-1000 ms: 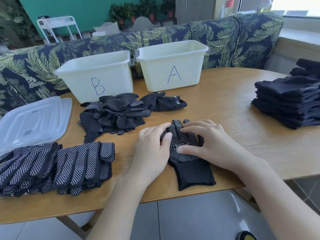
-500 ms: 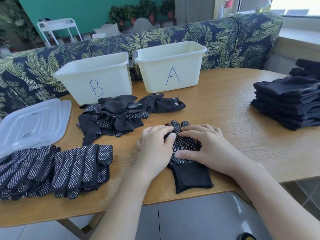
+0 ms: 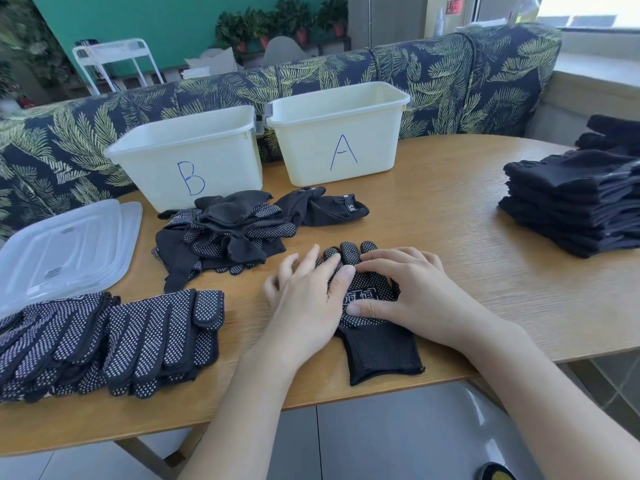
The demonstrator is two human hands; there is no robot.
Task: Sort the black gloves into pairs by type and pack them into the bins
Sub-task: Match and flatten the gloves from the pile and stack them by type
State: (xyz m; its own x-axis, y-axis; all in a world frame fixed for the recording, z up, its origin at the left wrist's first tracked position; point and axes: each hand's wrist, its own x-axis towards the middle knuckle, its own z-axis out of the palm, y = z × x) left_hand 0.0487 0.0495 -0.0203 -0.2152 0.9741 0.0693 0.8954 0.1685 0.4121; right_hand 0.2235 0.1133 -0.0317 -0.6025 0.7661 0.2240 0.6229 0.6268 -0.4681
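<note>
Item one: a dotted black glove (image 3: 375, 336), lying flat near the front edge of the wooden table (image 3: 450, 216), cuff toward us, fingertips pointing away. We press it with both hands. Our left hand (image 3: 308, 306) lies flat over its left side, fingers nearly straight and spread. Our right hand (image 3: 412, 296) covers its right side, fingers lightly bent, thumb laid across the printed palm. Neither hand grips it.

Item two: a loose heap of mixed gloves (image 3: 225, 233), just beyond our left hand.

Item three: a stack of dotted gloves (image 3: 114, 341), well left of our left hand.

Item four: a stack of plain black gloves (image 3: 575, 202), far right of our right hand.

Item five: bin B (image 3: 188, 157) and bin A (image 3: 337, 133), side by side beyond the heap.

Item six: clear lids (image 3: 62, 247), far left, behind the dotted stack.
</note>
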